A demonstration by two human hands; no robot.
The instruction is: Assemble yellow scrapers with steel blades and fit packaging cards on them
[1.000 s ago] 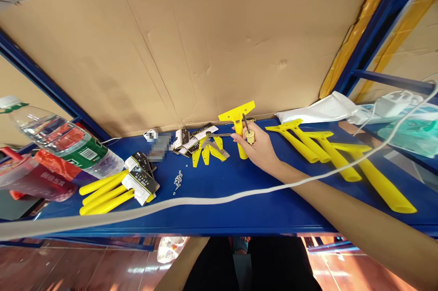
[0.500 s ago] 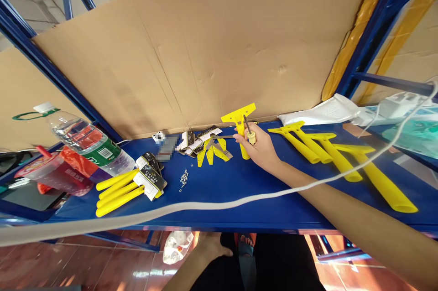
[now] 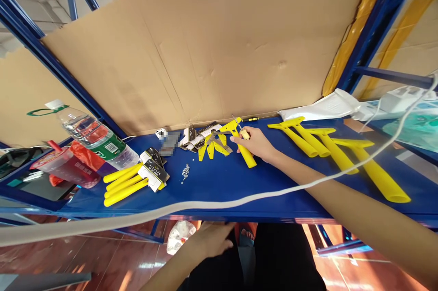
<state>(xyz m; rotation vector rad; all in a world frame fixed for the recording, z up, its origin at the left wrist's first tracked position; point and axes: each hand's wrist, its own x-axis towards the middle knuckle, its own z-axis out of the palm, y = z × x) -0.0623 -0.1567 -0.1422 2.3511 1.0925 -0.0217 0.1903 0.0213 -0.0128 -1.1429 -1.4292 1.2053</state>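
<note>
My right hand (image 3: pixel 256 142) is closed over a yellow T-shaped scraper handle (image 3: pixel 247 155), tilted above the blue shelf. It also grips a small screwdriver (image 3: pixel 245 134) with a pale yellow grip, its shaft pointing up past the scraper's head. Left of that hand, yellow blade pieces and metal blades (image 3: pixel 212 147) lie fanned out. Further left is a little heap of small nuts and screws (image 3: pixel 185 172). My left hand (image 3: pixel 216 238) hangs below the shelf's front edge by my lap, its thumb and fingers apart with nothing seen in them.
Several yellow scraper handles (image 3: pixel 381 172) lie to the right. Carded yellow scrapers (image 3: pixel 128 186), a water bottle (image 3: pixel 106 142) and a red drink cup (image 3: pixel 68 168) are at left. A white cable (image 3: pixel 246 198) crosses the foreground. Cardboard (image 3: pixel 239 44) stands behind.
My right hand has lowered the scraper and tilted its head to the left. My left hand has risen towards the shelf edge, its fingers spreading. The view has shifted slightly.
</note>
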